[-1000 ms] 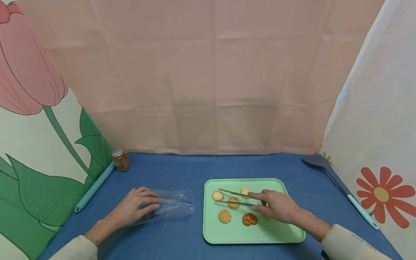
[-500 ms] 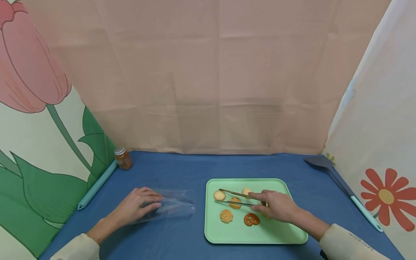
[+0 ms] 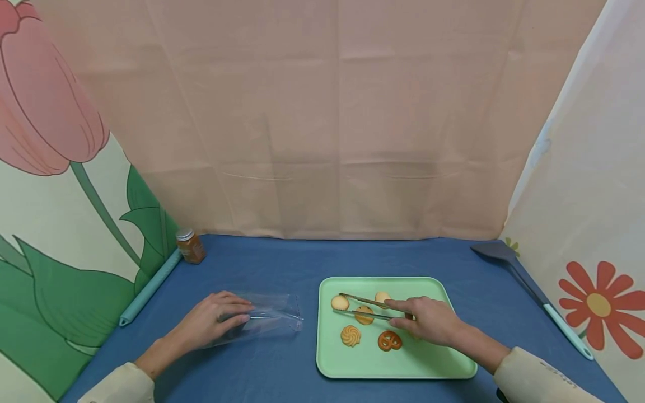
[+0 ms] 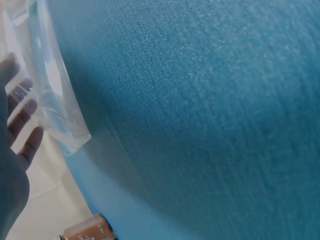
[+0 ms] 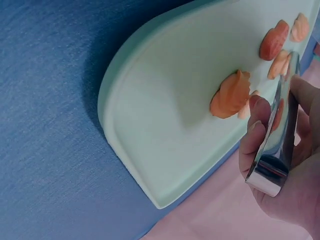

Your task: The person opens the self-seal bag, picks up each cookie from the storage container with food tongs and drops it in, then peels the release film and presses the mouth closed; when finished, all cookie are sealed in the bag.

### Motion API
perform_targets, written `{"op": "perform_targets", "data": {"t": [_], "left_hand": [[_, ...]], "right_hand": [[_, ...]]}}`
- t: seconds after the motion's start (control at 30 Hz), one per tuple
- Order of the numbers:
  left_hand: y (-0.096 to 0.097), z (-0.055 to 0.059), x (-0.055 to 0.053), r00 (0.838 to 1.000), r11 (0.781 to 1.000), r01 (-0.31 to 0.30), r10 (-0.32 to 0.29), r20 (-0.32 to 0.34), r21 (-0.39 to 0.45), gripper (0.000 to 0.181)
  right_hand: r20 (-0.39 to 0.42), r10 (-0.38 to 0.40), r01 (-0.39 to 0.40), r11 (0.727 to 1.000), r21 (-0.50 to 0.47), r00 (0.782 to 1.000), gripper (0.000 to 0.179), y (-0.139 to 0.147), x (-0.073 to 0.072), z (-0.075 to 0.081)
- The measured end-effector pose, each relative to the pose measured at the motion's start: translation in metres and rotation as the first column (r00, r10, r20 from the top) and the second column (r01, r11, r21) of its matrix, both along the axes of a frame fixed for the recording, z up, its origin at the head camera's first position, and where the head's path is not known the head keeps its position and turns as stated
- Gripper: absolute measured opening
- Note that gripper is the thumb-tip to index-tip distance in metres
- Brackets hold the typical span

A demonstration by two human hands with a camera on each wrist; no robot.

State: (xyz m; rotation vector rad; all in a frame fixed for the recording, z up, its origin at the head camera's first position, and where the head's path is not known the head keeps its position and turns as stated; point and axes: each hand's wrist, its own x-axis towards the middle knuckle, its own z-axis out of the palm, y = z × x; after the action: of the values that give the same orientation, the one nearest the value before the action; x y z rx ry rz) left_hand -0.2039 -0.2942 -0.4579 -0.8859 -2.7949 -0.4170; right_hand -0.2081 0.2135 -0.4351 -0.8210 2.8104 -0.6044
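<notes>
On the left of the head view, my left hand [image 3: 214,322] holds a clear plastic bag [image 3: 282,320] by one end, its far end pointing right. In the left wrist view, the bag [image 4: 55,80] shows with the fingers behind or inside it; which one I cannot tell. My right hand [image 3: 430,320] grips metal tongs [image 5: 272,175] over a pale green tray [image 3: 398,366]. The tongs' arms stand apart, one on either side of a round golden cookie [image 3: 364,319]; whether they touch it is unclear. Around it lie a pale round cookie [image 3: 340,303], a swirled cookie [image 3: 350,336] and a pretzel [image 3: 390,340].
Another pale cookie [image 3: 382,296] lies near the tray's back, and one more sits partly under my right hand. A jar [image 3: 191,248] with a silver lid stands back left beside a teal roll [image 3: 151,288]. A spatula [image 3: 524,288] lies along the right side.
The whole view has shifted slightly since a second ago, from the head moving. Both hands, the bag, the tongs and the cookies keep their places.
</notes>
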Motion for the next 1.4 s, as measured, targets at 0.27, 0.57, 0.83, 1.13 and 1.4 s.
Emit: {"op": "perform_targets", "data": {"t": [0.27, 0.57, 0.83, 1.13, 1.4], "left_hand": [[-0.001, -0.001, 0.0, 1.0, 1.0, 0.01, -0.01, -0.022, 0.004, 0.027], [-0.002, -0.003, 0.0, 1.0, 1.0, -0.001, 0.001, -0.022, 0.001, 0.028], [-0.002, -0.003, 0.0, 1.0, 1.0, 0.0, 0.0, -0.024, 0.0, 0.028], [-0.002, 0.0, 0.001, 1.0, 1.0, 0.007, -0.007, -0.023, 0.006, 0.027], [-0.002, 0.001, 0.002, 1.0, 1.0, -0.001, 0.001, -0.017, 0.0, 0.026]], "right_hand": [[-0.036, -0.006, 0.006, 1.0, -0.001, 0.999, 0.048, -0.001, 0.0, 0.001], [-0.061, -0.019, 0.019, 1.0, -0.004, 0.998, 0.045, -0.002, 0.001, 0.002], [-0.077, -0.038, 0.037, 0.999, -0.013, 0.996, 0.044, -0.002, -0.001, 0.003], [-0.108, -0.038, 0.035, 0.999, -0.023, 0.993, 0.044, -0.006, 0.0, 0.009], [-0.104, -0.005, -0.001, 0.998, -0.059, 0.995, 0.046, -0.02, 0.009, 0.021]]}}
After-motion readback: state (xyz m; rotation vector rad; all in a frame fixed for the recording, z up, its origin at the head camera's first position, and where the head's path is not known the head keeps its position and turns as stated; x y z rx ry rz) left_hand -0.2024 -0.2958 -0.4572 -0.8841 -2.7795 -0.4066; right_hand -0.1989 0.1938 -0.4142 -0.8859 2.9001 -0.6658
